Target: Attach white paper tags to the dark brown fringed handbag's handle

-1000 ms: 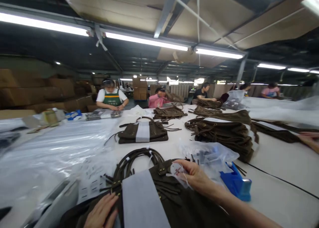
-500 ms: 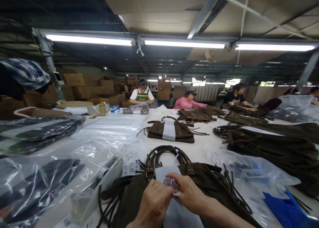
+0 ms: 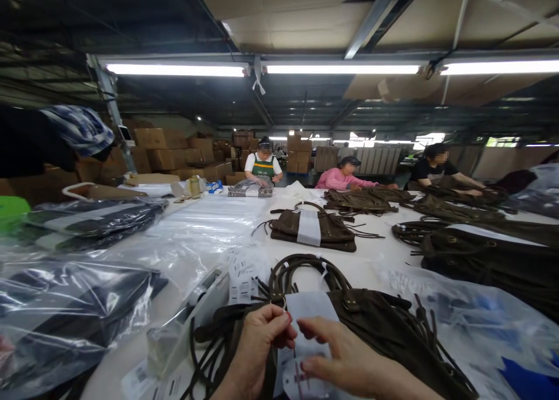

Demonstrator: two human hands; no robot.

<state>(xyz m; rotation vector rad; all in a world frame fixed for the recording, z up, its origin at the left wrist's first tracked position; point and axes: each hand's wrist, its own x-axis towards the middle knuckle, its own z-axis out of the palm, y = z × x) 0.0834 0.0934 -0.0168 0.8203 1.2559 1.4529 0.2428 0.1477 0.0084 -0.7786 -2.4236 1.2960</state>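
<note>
A dark brown suede handbag (image 3: 375,330) with looped handles (image 3: 301,269) lies in front of me on the white table (image 3: 375,260), a white paper band (image 3: 312,310) across its middle. My left hand (image 3: 255,353) is pinched at the bag's left handle base, next to a small metal ring. My right hand (image 3: 349,359) rests on the paper band with its fingers curled over a small clear plastic tag packet (image 3: 299,377).
Another banded brown bag (image 3: 314,231) lies further back. Stacks of brown bags (image 3: 489,260) fill the right side. Bags in clear plastic (image 3: 74,295) pile up on the left. A grey tray (image 3: 187,324) and printed labels (image 3: 242,275) lie near my left hand. Three people work at the far table edge.
The view has swung left and down. My right hand brought the clear packet from the bag's right side to the middle, and my left hand came up to pinch at the handle base.
</note>
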